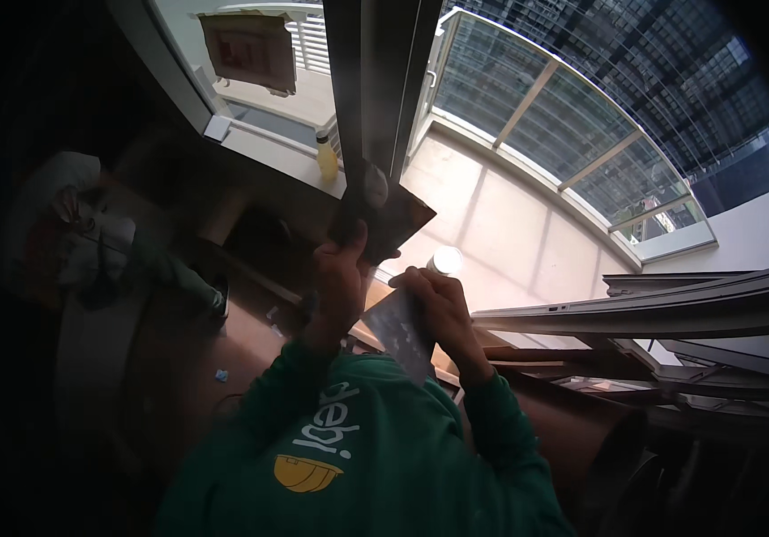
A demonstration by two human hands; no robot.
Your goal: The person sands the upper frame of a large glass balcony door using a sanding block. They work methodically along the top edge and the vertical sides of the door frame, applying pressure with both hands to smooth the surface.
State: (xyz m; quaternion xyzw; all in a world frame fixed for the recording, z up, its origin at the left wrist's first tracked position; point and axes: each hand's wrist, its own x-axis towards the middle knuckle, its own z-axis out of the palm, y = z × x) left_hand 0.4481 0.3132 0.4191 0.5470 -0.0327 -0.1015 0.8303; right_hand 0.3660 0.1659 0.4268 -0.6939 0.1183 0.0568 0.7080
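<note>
My left hand point(340, 282) is closed round the near end of a dark, flat, square-cornered plate point(398, 224), which it holds up beside a dark upright frame post point(379, 89). A pale rounded patch shows at the plate's far left; I cannot tell what it is. In my right hand point(441, 309), closed, is a wide flat grey metal blade point(395, 335) with pale smears on it, its broad face tilted toward my chest. Any handle on it is hidden by my fingers. The two flat pieces are apart. Just beyond my right knuckles is a bright white round thing point(445, 260).
A yellow bottle point(325, 157) stands on the window sill at the left. A glass railing point(572, 125) borders the sunlit balcony floor point(492, 201). Long frame pieces point(653, 309) and a brown curved sheet point(572, 421) lie at right. Another person point(89, 233) is at far left.
</note>
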